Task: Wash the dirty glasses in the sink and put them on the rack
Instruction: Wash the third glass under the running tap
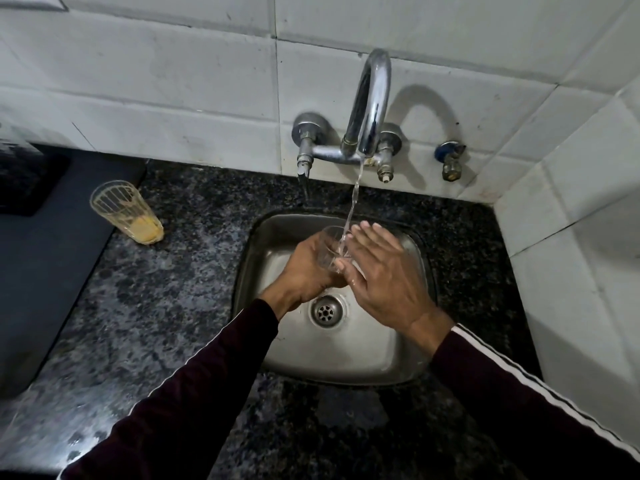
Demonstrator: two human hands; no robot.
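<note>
Speckled black granite counter [166, 306], white wall tiles [173, 81], yellow-stained ribbed glass [128, 213], maroon white-striped sleeves [519, 386].

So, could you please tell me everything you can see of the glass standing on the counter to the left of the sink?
The ribbed glass is a tall, clear tumbler with vertical ridges down its wall. It stands upright on the dark speckled counter, left of the sink, beside a dark mat. A yellowish residue sits in its base and streaks its wall, so it looks unwashed. No hand touches it.
</note>
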